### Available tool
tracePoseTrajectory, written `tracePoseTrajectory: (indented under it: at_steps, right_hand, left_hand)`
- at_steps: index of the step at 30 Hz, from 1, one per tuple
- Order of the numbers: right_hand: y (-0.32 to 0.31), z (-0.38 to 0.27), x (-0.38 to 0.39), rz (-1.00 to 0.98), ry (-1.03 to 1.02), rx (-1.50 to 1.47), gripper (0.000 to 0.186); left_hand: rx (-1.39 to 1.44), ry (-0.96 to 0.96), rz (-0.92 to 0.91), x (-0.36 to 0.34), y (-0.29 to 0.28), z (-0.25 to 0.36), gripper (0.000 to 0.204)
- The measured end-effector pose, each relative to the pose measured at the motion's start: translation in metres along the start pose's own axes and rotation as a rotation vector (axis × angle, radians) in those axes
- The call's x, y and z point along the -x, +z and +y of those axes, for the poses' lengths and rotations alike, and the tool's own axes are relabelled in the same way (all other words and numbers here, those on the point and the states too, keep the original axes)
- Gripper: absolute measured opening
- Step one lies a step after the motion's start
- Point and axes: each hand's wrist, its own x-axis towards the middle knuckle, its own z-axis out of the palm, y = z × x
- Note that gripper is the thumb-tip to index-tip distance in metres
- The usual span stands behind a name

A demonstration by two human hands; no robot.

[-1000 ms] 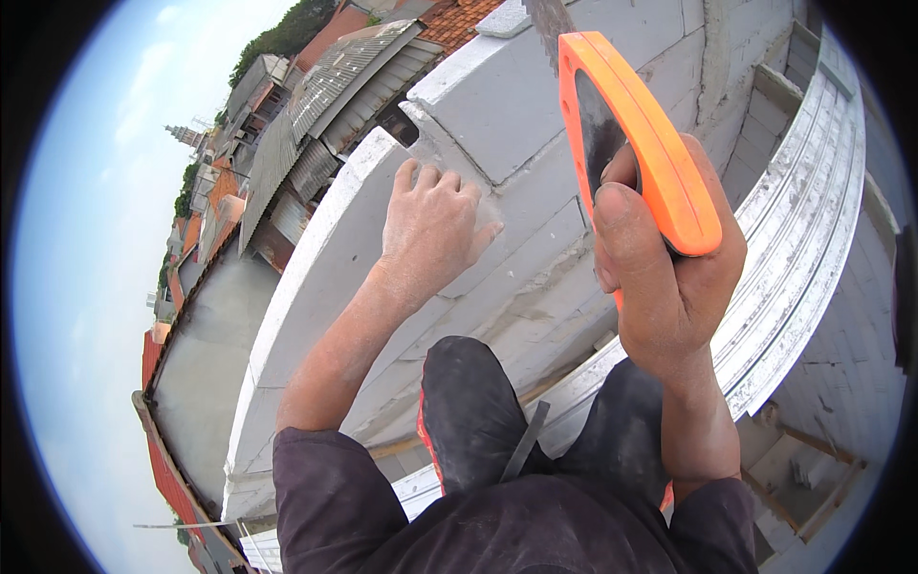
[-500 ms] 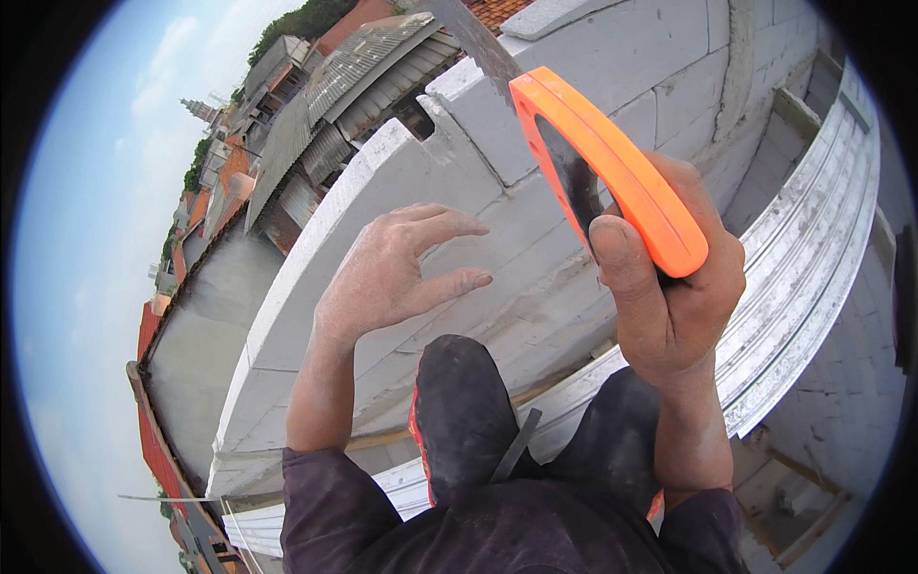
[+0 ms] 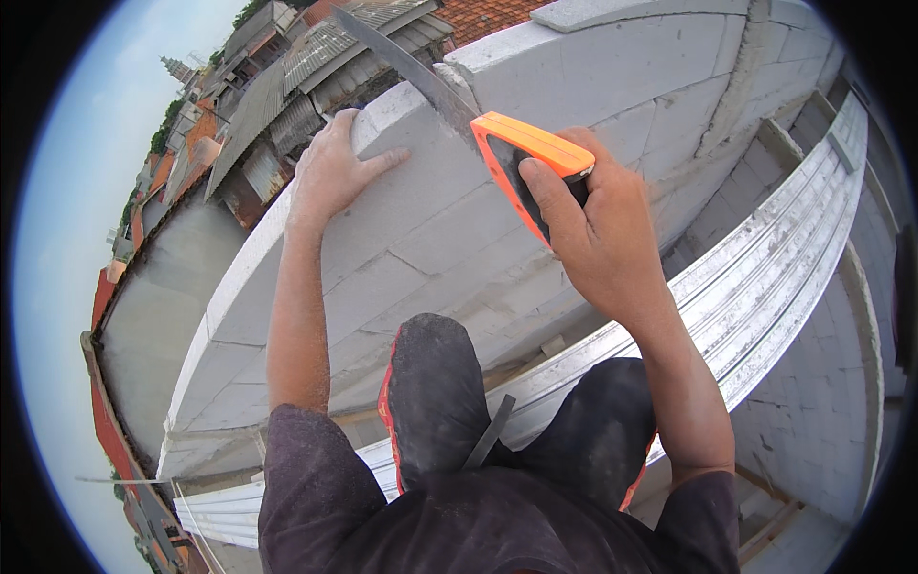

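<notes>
My right hand [image 3: 602,225] is closed round the orange and black handle [image 3: 535,143] of a handsaw. Its grey blade [image 3: 406,65] slants up and away to the left, crossing the wall's top at the gap between two pale blocks. On the near side of that gap, my left hand [image 3: 335,177] rests over the top edge of the light grey block wall [image 3: 411,225], thumb spread apart on the near face. The fingertips pass partly out of sight beyond the edge. Pale dust covers the left hand.
Below my knees runs a ribbed, whitish metal plank [image 3: 765,287] along the wall. To its right is a drop with more block walls [image 3: 813,402] and timber pieces lower down. Beyond the wall lie corrugated roofs [image 3: 253,115] and orange tiled roofs [image 3: 488,17].
My left hand has moved forward from mid-air onto the wall's top edge. The saw has come down and left, its blade now at the gap between the blocks. The view has shifted slightly.
</notes>
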Motion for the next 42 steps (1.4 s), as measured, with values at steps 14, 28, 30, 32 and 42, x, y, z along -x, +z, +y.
tracePoseTrajectory:
  at_steps: [14,28,30,32,42]
  right_hand:
    - [0.014,-0.003,-0.006,0.100,-0.105,-0.037,0.029]
    - [0.019,-0.002,-0.008,-0.054,0.122,-0.002,0.029]
    - [0.007,-0.013,-0.010,-0.126,0.316,-0.055,0.026]
    - [0.013,-0.018,-0.009,-0.127,0.358,-0.122,0.026]
    - [0.024,-0.006,-0.001,-0.054,0.040,0.118,0.027]
  left_hand:
    - [0.014,0.053,0.043,0.001,0.003,-0.002,0.098]
    - [-0.032,0.049,0.047,0.003,0.008,-0.012,0.102]
    - [-0.034,0.046,0.037,0.004,0.006,-0.009,0.103]
    - [-0.052,0.042,0.036,0.004,0.006,-0.012,0.103]
    - [-0.030,0.052,0.022,0.005,0.008,-0.012,0.103]
